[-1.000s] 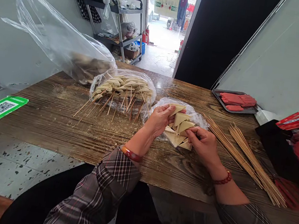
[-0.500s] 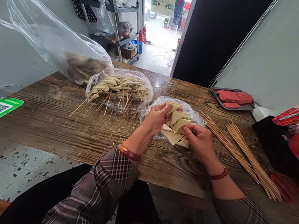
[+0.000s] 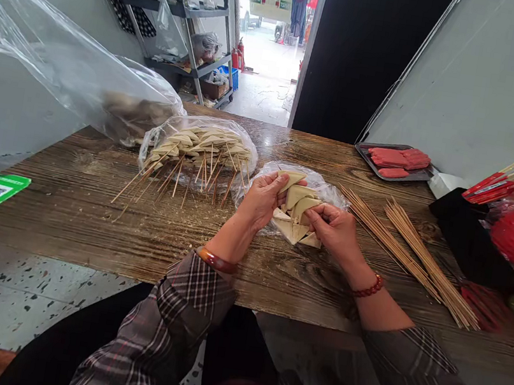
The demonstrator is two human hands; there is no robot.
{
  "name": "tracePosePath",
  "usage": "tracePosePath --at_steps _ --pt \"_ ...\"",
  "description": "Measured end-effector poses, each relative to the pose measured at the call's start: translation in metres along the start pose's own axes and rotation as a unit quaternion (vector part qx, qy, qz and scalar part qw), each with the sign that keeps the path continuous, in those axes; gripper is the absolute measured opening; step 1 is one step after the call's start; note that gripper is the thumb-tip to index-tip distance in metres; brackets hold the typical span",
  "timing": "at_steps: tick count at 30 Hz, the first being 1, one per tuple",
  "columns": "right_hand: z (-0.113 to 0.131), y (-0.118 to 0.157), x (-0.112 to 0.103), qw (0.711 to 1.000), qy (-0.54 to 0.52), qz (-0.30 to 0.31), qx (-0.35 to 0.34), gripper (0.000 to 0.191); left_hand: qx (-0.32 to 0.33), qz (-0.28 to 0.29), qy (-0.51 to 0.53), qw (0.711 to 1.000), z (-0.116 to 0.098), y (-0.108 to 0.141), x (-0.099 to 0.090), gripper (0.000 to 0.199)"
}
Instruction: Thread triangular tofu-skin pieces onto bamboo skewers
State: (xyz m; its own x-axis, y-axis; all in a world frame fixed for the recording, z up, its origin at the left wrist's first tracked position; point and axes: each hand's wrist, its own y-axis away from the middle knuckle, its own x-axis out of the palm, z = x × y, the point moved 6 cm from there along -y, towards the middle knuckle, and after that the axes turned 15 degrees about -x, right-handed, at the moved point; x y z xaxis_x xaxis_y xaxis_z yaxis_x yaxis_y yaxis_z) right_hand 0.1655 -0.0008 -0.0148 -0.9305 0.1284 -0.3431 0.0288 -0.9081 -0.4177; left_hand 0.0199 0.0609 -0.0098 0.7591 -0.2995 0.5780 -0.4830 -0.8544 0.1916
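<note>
Wood-grain table [image 3: 66, 209], strewn with pale crumbs [image 3: 179, 227].
At left of the frame, a clear plastic bag [image 3: 95, 75] with brownish contents rests near the table's back edge, beside a thin plastic wrap [image 3: 251, 143] bearing skewered beige triangles [image 3: 204, 139]; at centre, a crumpled plastic bag [image 3: 323, 184] lies under loose beige triangles [image 3: 297, 232]. Right of centre lie two bunches of bamboo skewers [image 3: 430, 263]; farther back, a dark tray [image 3: 414, 176] holds pinkish-red pieces [image 3: 400, 158]; at far right stands a black box [image 3: 467, 227].
</note>
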Motion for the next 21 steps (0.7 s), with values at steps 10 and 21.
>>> tracePosePath --at_steps 10,21 --pt "-0.006 0.004 -0.005 0.999 0.017 0.045 -0.004 0.031 -0.017 -0.017 0.03 0.999 -0.002 0.003 -0.005 0.018" --pt "-0.005 0.011 -0.03 0.997 0.063 -0.053 -0.016 0.032 -0.017 -0.03 0.059 0.998 0.004 0.002 -0.008 0.032"
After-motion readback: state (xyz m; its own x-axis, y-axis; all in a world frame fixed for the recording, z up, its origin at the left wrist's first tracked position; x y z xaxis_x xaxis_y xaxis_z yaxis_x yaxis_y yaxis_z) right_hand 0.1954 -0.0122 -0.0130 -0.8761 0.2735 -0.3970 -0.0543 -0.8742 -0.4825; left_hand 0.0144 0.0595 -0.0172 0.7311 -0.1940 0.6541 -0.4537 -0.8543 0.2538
